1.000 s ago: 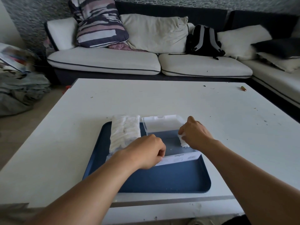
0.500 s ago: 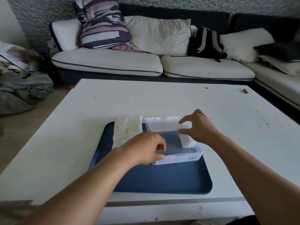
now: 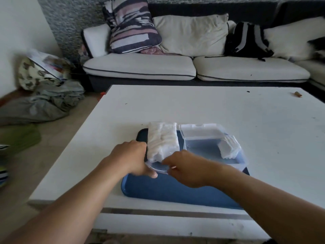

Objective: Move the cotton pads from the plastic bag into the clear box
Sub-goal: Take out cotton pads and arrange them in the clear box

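Note:
A plastic bag (image 3: 161, 140) packed with white cotton pads lies on the left part of a blue tray (image 3: 168, 191). My left hand (image 3: 131, 158) grips the bag's near open end from the left. My right hand (image 3: 184, 167) is at the same opening, fingers pinching its clear rim. To the right stands the clear box (image 3: 211, 148), its lid (image 3: 200, 130) folded back. A small stack of cotton pads (image 3: 228, 147) rests inside the box against its right wall.
The tray sits near the front edge of a white table (image 3: 193, 106). A small brown item (image 3: 298, 94) lies at the table's far right. A sofa (image 3: 140, 66) with cushions and a black backpack (image 3: 246, 41) stands behind. Clothes are piled on the floor at left.
My right hand let go of the pad stack in the box and moved left to the bag's opening. My left hand shifted from the box's front to the bag's end.

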`<state>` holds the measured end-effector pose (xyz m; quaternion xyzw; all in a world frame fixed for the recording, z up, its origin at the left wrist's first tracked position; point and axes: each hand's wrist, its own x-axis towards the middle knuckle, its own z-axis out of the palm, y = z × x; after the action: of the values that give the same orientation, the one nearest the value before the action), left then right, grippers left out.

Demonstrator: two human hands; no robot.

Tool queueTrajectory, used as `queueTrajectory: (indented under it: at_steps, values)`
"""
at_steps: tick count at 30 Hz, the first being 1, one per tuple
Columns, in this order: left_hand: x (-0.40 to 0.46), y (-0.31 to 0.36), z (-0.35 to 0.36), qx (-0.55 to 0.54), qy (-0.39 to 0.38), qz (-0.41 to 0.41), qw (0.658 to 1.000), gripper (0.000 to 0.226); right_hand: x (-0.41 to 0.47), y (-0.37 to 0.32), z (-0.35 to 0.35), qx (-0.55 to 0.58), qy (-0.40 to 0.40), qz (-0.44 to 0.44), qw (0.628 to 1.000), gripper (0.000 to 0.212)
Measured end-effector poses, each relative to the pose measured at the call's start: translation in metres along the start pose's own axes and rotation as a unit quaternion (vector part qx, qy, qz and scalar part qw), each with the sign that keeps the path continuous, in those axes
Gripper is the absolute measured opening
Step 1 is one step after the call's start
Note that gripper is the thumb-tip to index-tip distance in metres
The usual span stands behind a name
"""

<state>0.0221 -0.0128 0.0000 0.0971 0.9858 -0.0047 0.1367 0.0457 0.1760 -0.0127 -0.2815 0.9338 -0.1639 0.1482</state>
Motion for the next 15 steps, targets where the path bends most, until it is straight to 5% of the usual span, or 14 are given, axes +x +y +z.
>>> queueTrajectory:
  at_steps: [4,9,12,15]
  values:
    - [0.01,0.001,0.008,-0.027,0.016,0.011,0.999,0.028,0.01,0.003,0.0,0.014,0.058,0.029,0.998,0.019]
    - [0.017,0.0,0.001,-0.216,0.036,0.023,0.976,0.02,0.022,0.005,0.008,-0.007,0.11,0.055,0.992,0.058]
    - [0.019,0.001,-0.002,-0.28,0.069,0.033,0.957,0.013,0.033,0.01,0.004,0.039,0.213,0.091,0.972,0.038]
    - [0.018,0.002,-0.002,-0.322,0.105,0.019,0.941,0.012,0.041,0.011,0.001,0.052,0.252,0.108,0.96,0.043]
